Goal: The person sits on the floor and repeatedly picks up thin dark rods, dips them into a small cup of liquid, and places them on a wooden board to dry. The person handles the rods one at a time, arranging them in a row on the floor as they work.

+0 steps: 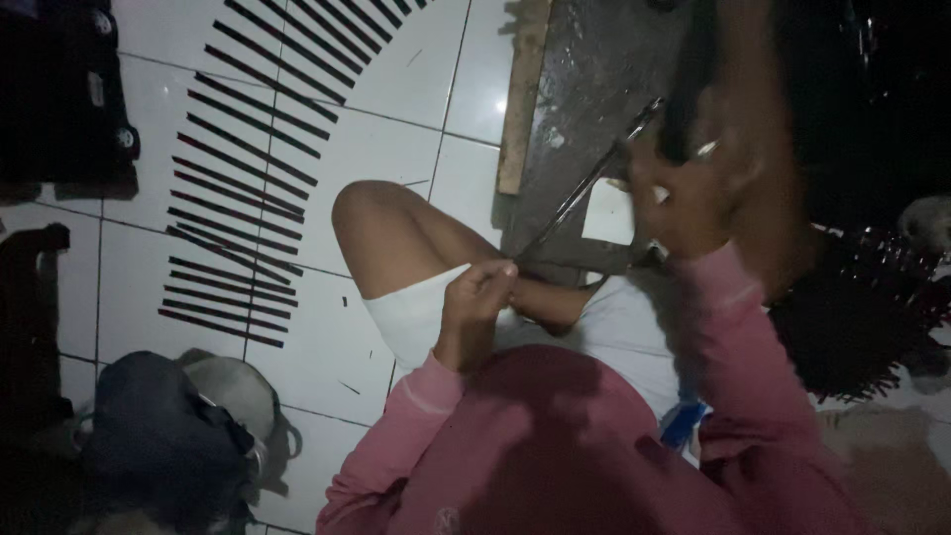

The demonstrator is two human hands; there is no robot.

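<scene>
My left hand [475, 297] is closed, pinching the near end of a long thin dark strip [584, 188] between fingertips and thumb, just above my bent knee. The strip runs slanting up and away from that hand to my right hand [684, 198], which is curled shut around something at the strip's far end; the motion blur hides what exactly it grips. Both sleeves are pink.

The strip lies over a grey, worn flat board [594, 89] whose left edge is lined by a pale wooden batten [520, 89]. A small white rectangular piece [606, 213] rests on the board near its close edge, just beside my right hand.

On the white tiled floor [396, 149] to my left, many similar dark thin strips [248, 168] are laid side by side in a curving fan, from the top of the view down towards the lower left. At the floor's right edge a dark heap of more thin sticks [862, 317] is piled up, its ends reddish.

A small blue object [684, 424] shows beside my right sleeve; I cannot tell what it is. A dark and grey cloth bundle [183, 416] sits at the lower left corner of the floor.
</scene>
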